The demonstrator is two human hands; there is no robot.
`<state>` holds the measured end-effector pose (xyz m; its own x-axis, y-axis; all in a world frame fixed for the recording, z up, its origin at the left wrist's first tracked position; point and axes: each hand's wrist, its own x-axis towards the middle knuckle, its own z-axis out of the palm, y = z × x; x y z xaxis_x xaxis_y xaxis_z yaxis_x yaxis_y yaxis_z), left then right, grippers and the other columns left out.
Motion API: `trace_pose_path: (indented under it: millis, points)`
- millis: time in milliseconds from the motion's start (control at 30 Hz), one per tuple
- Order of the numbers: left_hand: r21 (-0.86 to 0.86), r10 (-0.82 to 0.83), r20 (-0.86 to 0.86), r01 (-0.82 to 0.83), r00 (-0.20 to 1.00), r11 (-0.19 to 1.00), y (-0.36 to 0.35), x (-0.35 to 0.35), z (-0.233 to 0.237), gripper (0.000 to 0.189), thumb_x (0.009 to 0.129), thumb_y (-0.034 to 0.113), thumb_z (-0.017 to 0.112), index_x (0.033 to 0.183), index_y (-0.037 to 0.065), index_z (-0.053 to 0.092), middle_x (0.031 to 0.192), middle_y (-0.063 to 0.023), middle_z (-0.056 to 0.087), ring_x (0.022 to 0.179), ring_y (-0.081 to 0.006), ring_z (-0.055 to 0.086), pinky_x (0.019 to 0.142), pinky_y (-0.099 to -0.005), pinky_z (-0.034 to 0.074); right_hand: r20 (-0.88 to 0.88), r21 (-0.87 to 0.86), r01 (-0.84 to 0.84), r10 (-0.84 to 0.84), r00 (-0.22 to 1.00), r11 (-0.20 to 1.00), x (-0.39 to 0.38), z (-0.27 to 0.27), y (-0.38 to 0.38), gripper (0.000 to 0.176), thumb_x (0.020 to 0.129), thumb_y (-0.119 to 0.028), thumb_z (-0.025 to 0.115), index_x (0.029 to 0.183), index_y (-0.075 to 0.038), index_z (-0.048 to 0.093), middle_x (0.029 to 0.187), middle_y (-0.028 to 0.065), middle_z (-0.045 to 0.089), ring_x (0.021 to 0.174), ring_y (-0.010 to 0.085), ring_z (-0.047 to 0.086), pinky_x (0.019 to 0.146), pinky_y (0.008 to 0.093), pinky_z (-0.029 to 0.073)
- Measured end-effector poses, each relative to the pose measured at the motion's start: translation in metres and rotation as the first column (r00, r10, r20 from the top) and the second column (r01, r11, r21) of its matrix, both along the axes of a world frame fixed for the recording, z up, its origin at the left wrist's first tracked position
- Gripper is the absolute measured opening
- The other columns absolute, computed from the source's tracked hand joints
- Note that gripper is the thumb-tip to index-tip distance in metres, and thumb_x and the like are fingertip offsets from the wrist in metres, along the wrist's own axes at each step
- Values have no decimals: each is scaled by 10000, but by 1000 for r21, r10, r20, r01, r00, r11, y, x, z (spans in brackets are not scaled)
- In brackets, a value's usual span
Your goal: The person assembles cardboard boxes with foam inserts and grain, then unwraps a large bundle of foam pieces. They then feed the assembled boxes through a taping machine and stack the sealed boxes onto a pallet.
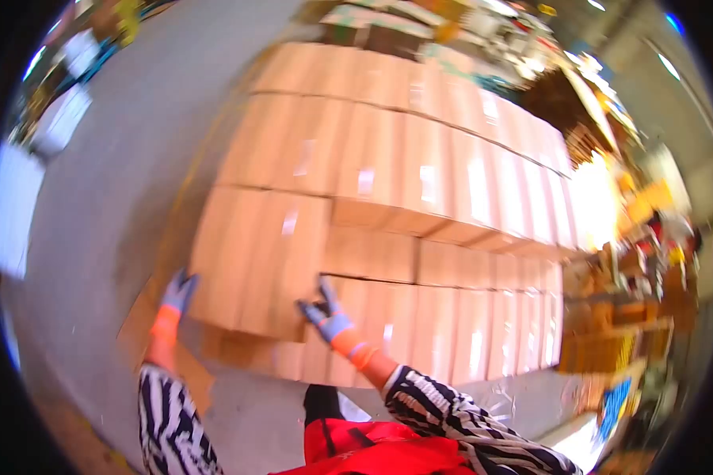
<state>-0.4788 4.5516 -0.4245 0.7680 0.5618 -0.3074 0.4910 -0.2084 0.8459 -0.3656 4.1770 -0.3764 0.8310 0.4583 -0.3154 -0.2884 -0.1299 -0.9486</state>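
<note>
A cardboard box (253, 257) sits at the near left corner of a large stack, its taped top facing up. My left hand (180, 293), in a grey-blue glove with an orange cuff, is at the box's left side with fingers stretched out. On the opposite side my right hand (325, 314), gloved the same way, has thumb and fingers spread right at the box's edge. Beneath my right hand lies a lower row of boxes (432, 324), one layer down. Behind the near box stand further top-layer boxes (372, 154) in tight rows.
Grey floor (107, 182) with a yellow line runs along the stack's left. A flat cardboard piece (139, 317) lies by my left arm. To the right are shelves or stacked goods (610, 348); white packages (16, 210) stand at the far left. The scene is partly motion-blurred.
</note>
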Motion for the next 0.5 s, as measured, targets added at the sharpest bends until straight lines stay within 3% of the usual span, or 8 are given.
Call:
trace_pose_path:
  millis: [67, 100, 133, 233, 267, 300, 333, 500]
  points:
    - [111, -5, -4, 6, 1000, 994, 34, -16, -47, 515, 902, 208, 521, 1340, 6, 341, 1343, -122, 407, 1173, -208, 434, 992, -322, 361, 50, -19, -74, 75, 996, 997, -5, 22, -52, 742, 819, -361, 633, 1396, -92, 251, 1327, 169, 429, 1075, 286, 536, 897, 351, 431]
    - [620, 25, 179, -132, 984, 773, 0, -17, -45, 485, 881, 154, 549, 1293, -40, 380, 1315, -154, 438, 1183, -223, 436, 1002, -326, 348, 63, -4, -103, 103, 993, 995, -9, 36, -82, 726, 828, -384, 613, 1392, -96, 259, 1343, 170, 410, 1087, 297, 535, 907, 355, 429]
    - [454, 60, 336, -217, 940, 864, -95, -2, 57, 471, 882, 134, 536, 1295, -32, 383, 1323, -157, 429, 1190, -234, 429, 1014, -335, 338, 70, -13, -103, 104, 992, 995, -18, 28, -119, 691, 839, -336, 614, 1391, -104, 268, 1278, 174, 470, 1088, 282, 540, 898, 344, 436]
    - [27, 94, 567, -132, 818, 991, -296, 5, 104, 425, 865, 76, 475, 1282, 8, 430, 1336, -118, 425, 1220, -204, 400, 966, -323, 348, -12, -240, -170, 172, 985, 956, -46, 33, -255, 612, 859, -322, 594, 1366, -106, 327, 1210, 167, 536, 1097, 252, 542, 902, 323, 435]
    - [36, -30, 511, 13, 859, 999, -353, 7, 74, 423, 856, 70, 450, 1276, 23, 445, 1336, -108, 430, 1224, -198, 393, 946, -315, 343, -1, -213, -118, 120, 993, 970, -59, 29, -310, 601, 863, -344, 580, 1360, -106, 341, 1229, 163, 524, 1103, 248, 537, 911, 325, 429]
    - [-327, 140, 400, -2, 906, 945, -436, 9, 79, 410, 849, 69, 469, 1257, 21, 468, 1321, -116, 445, 1212, -213, 408, 972, -339, 337, 3, -184, -73, 75, 997, 980, -78, 29, -370, 591, 867, -366, 567, 1354, -107, 354, 1248, 158, 511, 1110, 244, 533, 920, 327, 423]
    - [157, -317, 346, 278, 883, 947, -520, 3, 87, 403, 830, 52, 507, 1231, 10, 487, 1278, -129, 483, 1193, -227, 435, 997, -354, 327, 1, -218, -30, 31, 1000, 976, -92, 29, -431, 592, 869, -374, 559, 1355, -107, 352, 1245, 153, 515, 1121, 245, 524, 927, 330, 417]
    - [-64, -654, 400, 731, 642, 679, -864, 41, 79, 402, 785, -11, 610, 1176, -18, 515, 1183, -148, 546, 1112, -239, 514, 955, -335, 393, -118, -313, 361, -413, 903, 878, -143, 29, -703, 588, 868, -354, 562, 1364, -130, 339, 1254, 111, 517, 1129, 212, 509, 901, 320, 434]
